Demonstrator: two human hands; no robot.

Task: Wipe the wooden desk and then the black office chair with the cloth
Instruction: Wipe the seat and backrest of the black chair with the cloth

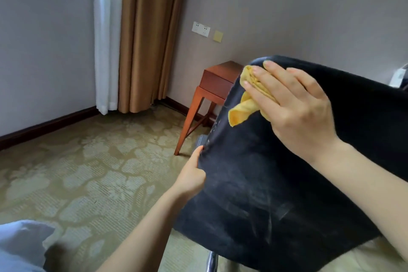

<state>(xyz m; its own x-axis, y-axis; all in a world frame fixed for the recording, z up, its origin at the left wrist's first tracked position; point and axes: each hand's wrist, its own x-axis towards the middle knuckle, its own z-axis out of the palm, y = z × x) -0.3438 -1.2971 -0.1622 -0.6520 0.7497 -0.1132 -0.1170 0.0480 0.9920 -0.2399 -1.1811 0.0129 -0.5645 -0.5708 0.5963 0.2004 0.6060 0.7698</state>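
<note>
The black office chair (265, 183) fills the right half of the view, its backrest turned toward me and showing pale streaks. My right hand (295, 106) lies flat near the backrest's top left corner, fingers straight, pressing a crumpled yellow cloth (242, 110) against the fabric. Part of the cloth hangs out below my fingers. My left hand (192, 174) grips the backrest's left edge, thumb up along it and fingers hidden behind. The wooden desk (217, 81) stands behind the chair against the wall, only its left end and legs showing.
Patterned carpet (88, 172) covers the floor at left. Brown and white curtains (141, 35) hang in the corner. Wall sockets (201, 28) sit above the desk. A chrome chair leg (212, 260) shows at the bottom. A pale blue fabric (19, 245) lies at bottom left.
</note>
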